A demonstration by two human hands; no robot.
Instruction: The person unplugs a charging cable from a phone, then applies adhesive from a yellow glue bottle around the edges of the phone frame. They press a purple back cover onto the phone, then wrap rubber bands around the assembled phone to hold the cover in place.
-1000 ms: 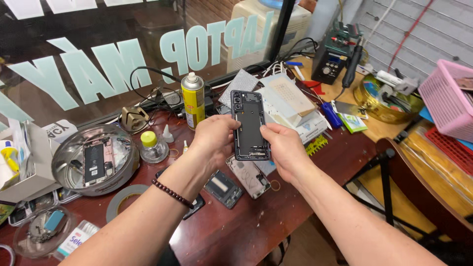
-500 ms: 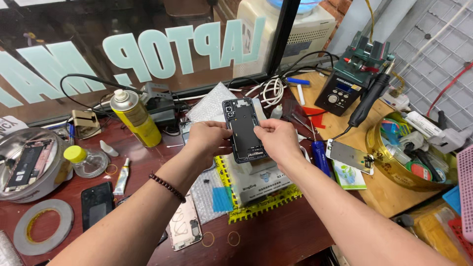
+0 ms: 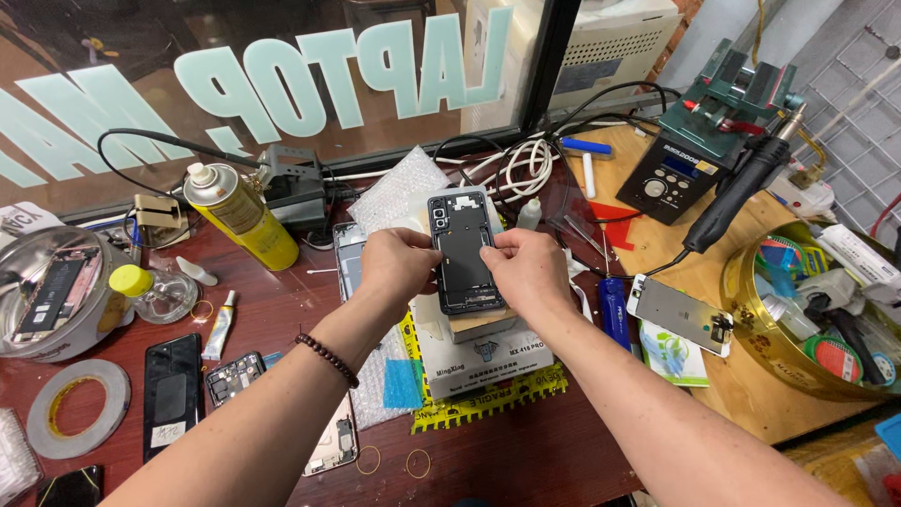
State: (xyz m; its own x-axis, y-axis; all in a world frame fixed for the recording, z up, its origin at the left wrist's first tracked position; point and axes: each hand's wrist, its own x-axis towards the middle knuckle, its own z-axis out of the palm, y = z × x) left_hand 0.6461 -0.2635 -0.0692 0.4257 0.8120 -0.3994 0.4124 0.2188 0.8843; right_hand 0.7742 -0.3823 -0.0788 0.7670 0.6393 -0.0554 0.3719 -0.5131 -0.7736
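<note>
A roll of translucent tape, a black phone lying face up and a small dark circuit assembly were seen nearest the camera on the dark red workbench, beside loose rubber bands. Above a white box edged with yellow warning tape, an opened black smartphone frame with its internals exposed was held upright between both hands, over the middle of the bench. The left hand, with a dark beaded bracelet worn on its wrist, was closed narrowly on the frame's left edge, thumb and fingertips pinched together at the upper side. The right hand was likewise pinched tight on the right edge, so that the frame was gripped from both sides. For such handling, pressure would best be kept on the rim only and spread evenly, with the exposed parts inside left untouched and the frame kept from twisting. Further back, a yellow spray can, a coil of white cable and a dark soldering station with its black hot-air handle were ranged before the lettered shop window.
</note>
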